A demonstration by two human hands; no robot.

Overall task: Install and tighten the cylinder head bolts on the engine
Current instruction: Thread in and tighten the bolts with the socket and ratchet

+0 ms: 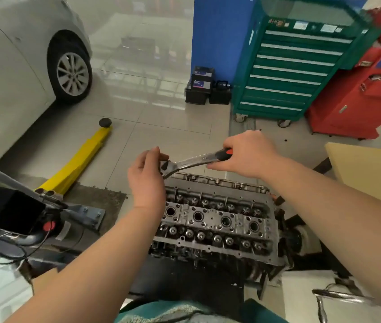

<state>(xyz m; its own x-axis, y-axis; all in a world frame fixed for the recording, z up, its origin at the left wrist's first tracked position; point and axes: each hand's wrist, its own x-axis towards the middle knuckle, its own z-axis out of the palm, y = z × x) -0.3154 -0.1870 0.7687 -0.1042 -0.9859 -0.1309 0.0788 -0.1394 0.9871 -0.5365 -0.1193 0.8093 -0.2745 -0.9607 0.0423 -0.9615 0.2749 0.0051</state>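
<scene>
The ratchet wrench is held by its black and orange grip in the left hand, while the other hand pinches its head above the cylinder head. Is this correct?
Not quite. In the head view the right hand holds the ratchet wrench by its grip; the left hand pinches its head above the cylinder head.

I see my two hands and the steel ratchet wrench with black-and-orange grip (194, 160) crossing above the far left corner of the grey metal cylinder head (217, 220), blocking it. The head's near rows and right end lie open from above.
</scene>
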